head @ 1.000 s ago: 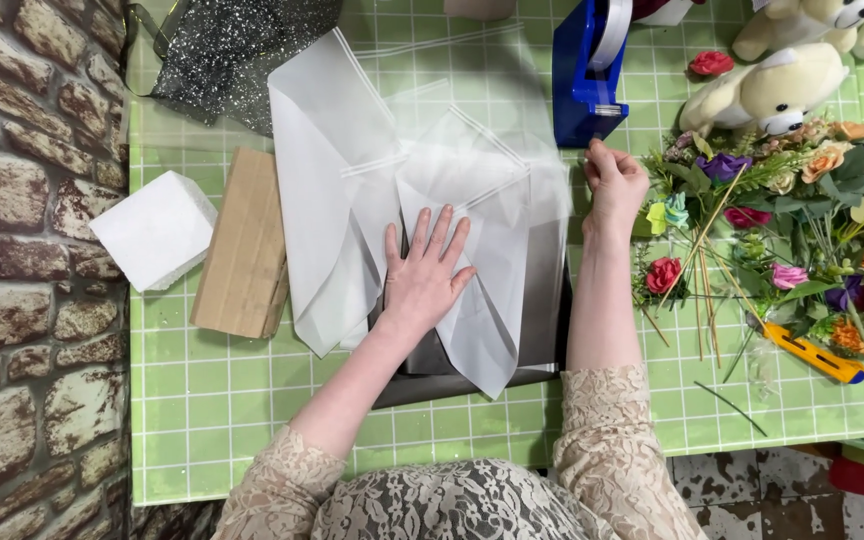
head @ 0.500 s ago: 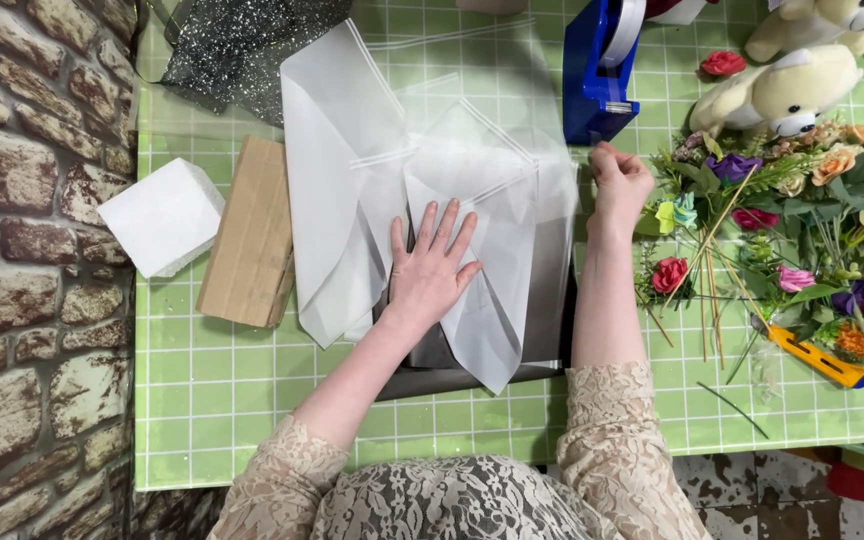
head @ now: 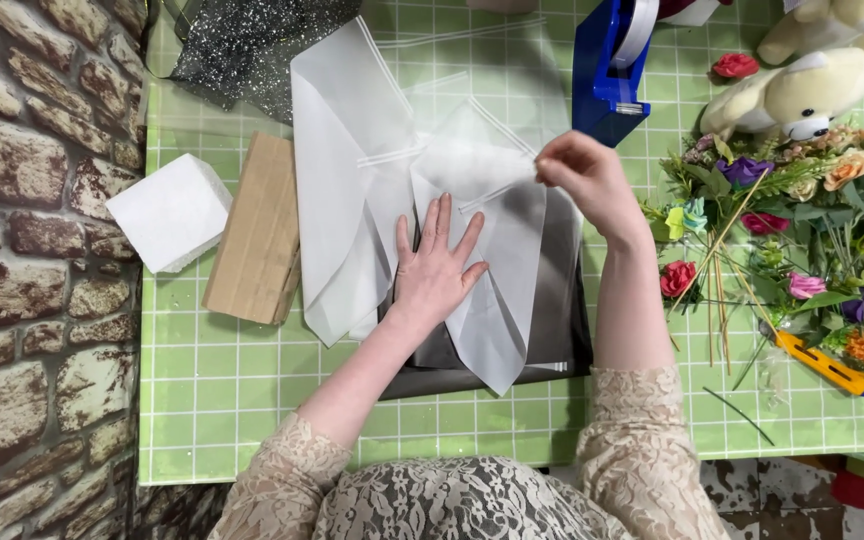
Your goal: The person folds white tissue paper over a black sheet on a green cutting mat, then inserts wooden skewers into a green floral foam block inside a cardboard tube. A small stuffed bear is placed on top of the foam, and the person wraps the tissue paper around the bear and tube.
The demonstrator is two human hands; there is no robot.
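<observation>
Folded white wrapping sheets [head: 352, 170] lie over a dark sheet [head: 552, 320] in the middle of the green checked table [head: 212, 390]. My left hand [head: 437, 265] presses flat on the white sheets, fingers spread. My right hand [head: 582, 175] is raised just above the sheets' upper right part, its fingertips pinched on a thin clear strip of tape [head: 497, 190] that runs down to the left onto the paper. A blue tape dispenser [head: 607, 70] stands right behind that hand.
A white foam block [head: 167, 210] and a brown cardboard piece [head: 257, 230] lie at the left. Glittery black mesh [head: 252, 40] is at the top. Artificial flowers [head: 802, 250], a yellow cutter [head: 827, 365] and plush toys [head: 802, 85] fill the right side. A brick wall [head: 32, 250] borders the left.
My right hand moved left from the sheets' right edge by the dispenser and now holds a tape strip over the paper. My left hand stayed pressed on the sheets.
</observation>
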